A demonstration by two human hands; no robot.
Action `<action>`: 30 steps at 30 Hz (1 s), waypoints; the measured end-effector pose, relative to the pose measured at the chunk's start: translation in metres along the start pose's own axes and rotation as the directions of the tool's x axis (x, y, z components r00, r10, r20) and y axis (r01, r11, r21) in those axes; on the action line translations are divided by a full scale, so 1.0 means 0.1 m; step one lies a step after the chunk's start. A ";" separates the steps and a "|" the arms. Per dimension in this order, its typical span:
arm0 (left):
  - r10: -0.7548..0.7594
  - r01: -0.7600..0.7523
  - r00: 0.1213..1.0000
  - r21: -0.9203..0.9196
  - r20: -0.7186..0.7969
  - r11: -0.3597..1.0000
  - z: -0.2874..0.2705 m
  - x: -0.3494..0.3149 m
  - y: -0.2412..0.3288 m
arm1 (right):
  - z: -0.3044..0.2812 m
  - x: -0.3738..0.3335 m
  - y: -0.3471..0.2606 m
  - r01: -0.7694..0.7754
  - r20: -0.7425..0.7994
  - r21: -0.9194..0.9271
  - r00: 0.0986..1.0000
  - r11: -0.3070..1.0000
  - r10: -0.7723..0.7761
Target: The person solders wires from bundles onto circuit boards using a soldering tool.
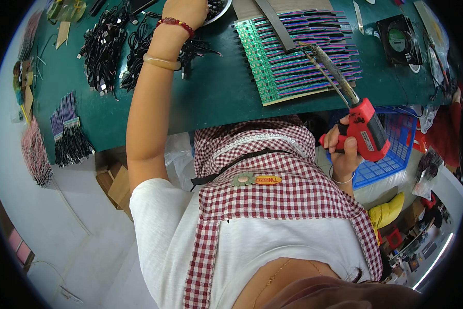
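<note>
My right hand [346, 153] is wrapped round the handle of a red soldering gun [368, 129]. Its long metal barrel points up and left, and the tip is over a row of green circuit boards [261, 67] near the lower end of a flat grey bar [276, 26]. Dark multicoloured wires [319, 62] run rightward from the boards. At the top edge, my left hand [186, 11] is beside a metal bowl [225, 9] with small dark parts in it. The picture's edge cuts off its fingers, so their grip is hidden.
Bundles of black cables [105, 51] lie on the green table [211, 98] at the left, with wired connectors [69, 129] by its edge. A black fan [399, 40] sits at the far right. Below the table on the right is a blue plastic crate [396, 154].
</note>
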State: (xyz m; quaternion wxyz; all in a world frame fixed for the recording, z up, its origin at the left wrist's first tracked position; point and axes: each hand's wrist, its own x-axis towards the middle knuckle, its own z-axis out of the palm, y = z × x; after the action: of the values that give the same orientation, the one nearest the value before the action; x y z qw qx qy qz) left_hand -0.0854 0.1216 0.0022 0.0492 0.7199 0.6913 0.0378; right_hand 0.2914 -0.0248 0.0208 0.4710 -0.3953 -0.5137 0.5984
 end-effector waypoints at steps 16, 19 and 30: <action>-0.039 -0.013 0.957 -0.175 -0.288 0.984 -0.13 -0.27 0.10 | 0.17 0.24 -0.03 0.045 0.016 0.106 0.999 0.993 -0.047; -0.070 -0.005 0.947 -0.231 -0.313 0.973 -0.21 -0.38 0.15 | 0.20 0.24 -0.03 0.034 0.013 0.109 0.999 0.993 -0.036; -0.043 0.160 0.986 -0.987 0.161 -0.028 -0.15 -1.48 1.36 | 0.60 0.33 -0.11 -0.085 0.064 -0.063 0.994 0.994 0.089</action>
State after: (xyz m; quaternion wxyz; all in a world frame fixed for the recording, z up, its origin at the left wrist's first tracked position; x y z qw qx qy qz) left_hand 0.0419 -0.0315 0.0361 0.5788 0.4171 0.5047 0.4861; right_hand 0.2274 -0.0070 0.0412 0.4150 -0.4112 -0.5291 0.6154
